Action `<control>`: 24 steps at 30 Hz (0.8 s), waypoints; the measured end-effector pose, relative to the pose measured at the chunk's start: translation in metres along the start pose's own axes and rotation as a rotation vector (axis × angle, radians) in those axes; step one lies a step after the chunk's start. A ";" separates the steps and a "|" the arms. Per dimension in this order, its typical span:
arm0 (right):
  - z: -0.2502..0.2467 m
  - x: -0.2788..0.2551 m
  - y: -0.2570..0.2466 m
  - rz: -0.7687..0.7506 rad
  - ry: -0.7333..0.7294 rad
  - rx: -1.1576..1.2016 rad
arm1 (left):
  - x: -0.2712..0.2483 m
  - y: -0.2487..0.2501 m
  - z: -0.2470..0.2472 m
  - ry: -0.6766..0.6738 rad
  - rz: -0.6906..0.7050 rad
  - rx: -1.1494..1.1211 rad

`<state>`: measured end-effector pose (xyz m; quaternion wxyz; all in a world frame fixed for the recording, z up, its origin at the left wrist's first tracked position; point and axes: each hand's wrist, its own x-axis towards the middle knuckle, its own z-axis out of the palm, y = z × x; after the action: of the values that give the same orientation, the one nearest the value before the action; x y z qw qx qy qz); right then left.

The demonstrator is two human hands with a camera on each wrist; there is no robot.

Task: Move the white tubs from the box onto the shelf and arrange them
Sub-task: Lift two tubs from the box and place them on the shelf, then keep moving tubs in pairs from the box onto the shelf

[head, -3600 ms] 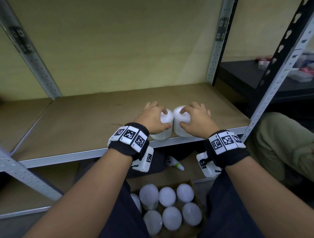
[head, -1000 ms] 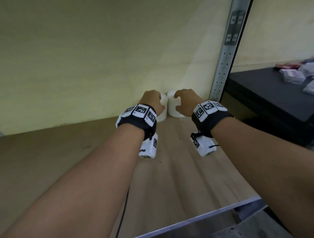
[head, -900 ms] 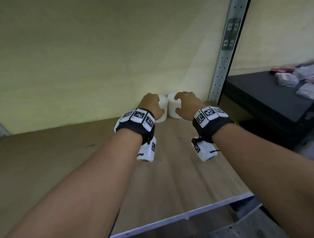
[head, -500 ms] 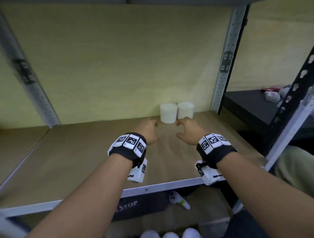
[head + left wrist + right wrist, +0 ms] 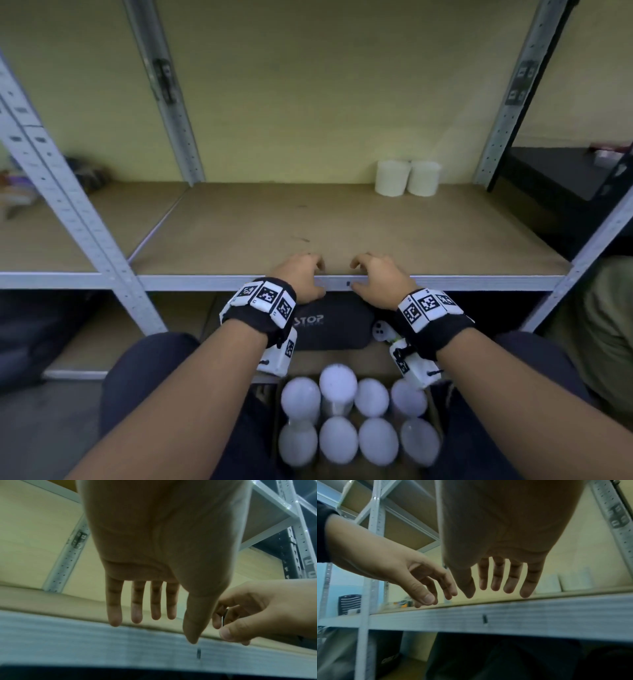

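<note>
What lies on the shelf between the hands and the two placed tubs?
Nothing: the head view shows bare shelf board between both hands and the two tubs.

Two white cylindrical plastic tubs (image 5: 407, 178) stand upright, touching, on the brown board shelf (image 5: 342, 222) far beyond the hands; eight more white tubs (image 5: 356, 425) fill the cardboard box (image 5: 270, 394) below the hands.
</note>
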<state>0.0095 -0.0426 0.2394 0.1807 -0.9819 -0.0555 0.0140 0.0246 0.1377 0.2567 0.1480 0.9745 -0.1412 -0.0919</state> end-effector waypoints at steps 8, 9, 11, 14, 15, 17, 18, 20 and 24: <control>0.116 -0.023 0.017 0.016 -0.232 0.060 | -0.023 -0.051 0.097 -0.176 -0.110 -0.028; 0.128 -0.021 0.021 0.023 -0.277 0.041 | -0.021 -0.057 0.109 -0.221 -0.134 -0.030; 0.151 -0.017 0.029 0.037 -0.352 -0.004 | -0.018 -0.063 0.133 -0.307 -0.176 -0.014; 0.183 -0.012 0.038 0.078 -0.436 -0.067 | -0.012 -0.068 0.168 -0.420 -0.196 0.010; 0.194 -0.011 0.043 0.098 -0.465 -0.076 | -0.011 -0.069 0.179 -0.452 -0.203 0.002; 0.212 -0.009 0.053 0.132 -0.530 -0.097 | -0.008 -0.073 0.200 -0.496 -0.215 -0.009; 0.222 -0.010 0.059 0.145 -0.560 -0.108 | -0.007 -0.075 0.211 -0.509 -0.218 -0.002; 0.234 -0.011 0.067 0.140 -0.588 -0.132 | -0.009 -0.077 0.226 -0.503 -0.222 0.030; 0.254 -0.004 0.068 0.101 -0.613 -0.149 | -0.009 -0.079 0.252 -0.480 -0.245 0.091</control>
<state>0.0007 -0.0160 -0.0221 0.0823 -0.9440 -0.0594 0.3138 -0.0195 0.1466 -0.0032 0.0540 0.9403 -0.0574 -0.3311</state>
